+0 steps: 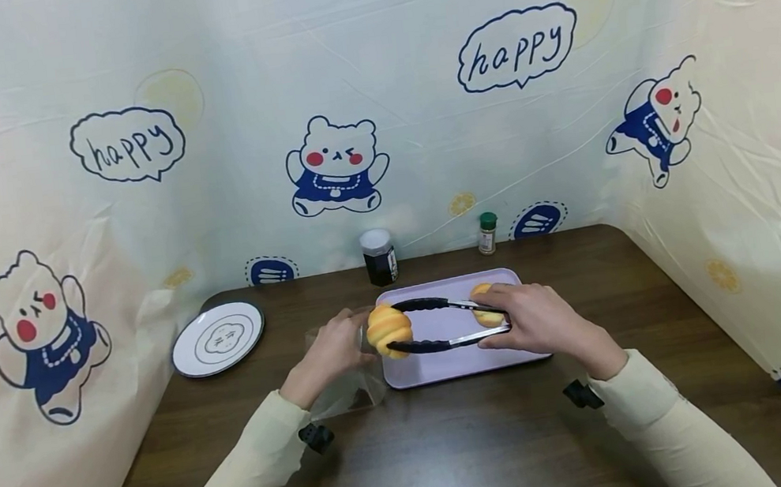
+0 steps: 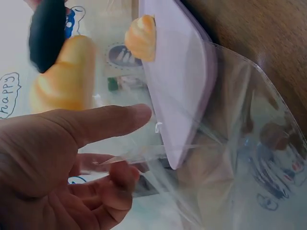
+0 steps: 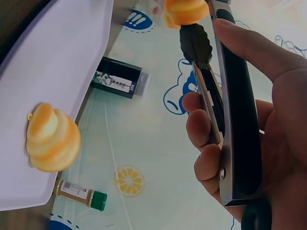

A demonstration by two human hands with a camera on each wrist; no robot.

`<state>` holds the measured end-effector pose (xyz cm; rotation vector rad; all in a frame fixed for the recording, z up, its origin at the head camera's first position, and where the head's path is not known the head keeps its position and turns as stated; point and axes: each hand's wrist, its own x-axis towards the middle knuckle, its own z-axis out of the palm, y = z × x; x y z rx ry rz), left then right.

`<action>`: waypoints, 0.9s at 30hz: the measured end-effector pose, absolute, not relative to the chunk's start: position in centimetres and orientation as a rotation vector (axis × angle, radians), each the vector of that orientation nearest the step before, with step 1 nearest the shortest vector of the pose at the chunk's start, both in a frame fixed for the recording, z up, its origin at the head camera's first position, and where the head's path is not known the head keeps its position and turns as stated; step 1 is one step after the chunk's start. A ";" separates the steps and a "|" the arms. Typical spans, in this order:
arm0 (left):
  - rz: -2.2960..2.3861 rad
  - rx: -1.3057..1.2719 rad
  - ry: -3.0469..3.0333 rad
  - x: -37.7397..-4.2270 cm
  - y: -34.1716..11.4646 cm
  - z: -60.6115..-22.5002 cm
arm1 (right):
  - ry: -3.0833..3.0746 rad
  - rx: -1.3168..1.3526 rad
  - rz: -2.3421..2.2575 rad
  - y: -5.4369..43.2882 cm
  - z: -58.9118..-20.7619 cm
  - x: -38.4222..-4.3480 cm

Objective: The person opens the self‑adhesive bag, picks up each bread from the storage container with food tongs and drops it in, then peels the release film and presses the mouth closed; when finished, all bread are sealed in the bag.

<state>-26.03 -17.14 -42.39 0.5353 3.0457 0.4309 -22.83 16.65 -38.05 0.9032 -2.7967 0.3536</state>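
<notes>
golden, spiral-ridged bread in black-tipped tongs; right hand grips them, left hand holds clear bag.

Swirled yellow-orange on the gripped bread roll. Black and silver along the tongs; lilac (quite pale) on the tray below the grip.

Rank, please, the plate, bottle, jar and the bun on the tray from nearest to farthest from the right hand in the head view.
1. Bun: on the tray, partly behind the right hand.
2. Green-capped bottle: beyond the tray's right end.
3. White-lidded jar: beyond the tray's left end.
4. Plate: far left.
</notes>
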 end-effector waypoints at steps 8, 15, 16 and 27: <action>0.390 0.572 2.971 -25.5 -17.0 -41.7 | -2.775 0.977 0.293 16.8 -38.2 -22.9; 0.407 0.569 2.960 -25.6 -17.3 -41.8 | -2.755 1.072 0.265 16.8 -38.1 -22.9; 0.409 0.562 2.955 -25.7 -17.3 -41.8 | -2.757 1.073 0.262 16.7 -38.1 -22.9; 0.405 0.562 2.911 -25.7 -16.9 -41.9 | -2.771 0.980 0.187 15.7 -38.5 -22.9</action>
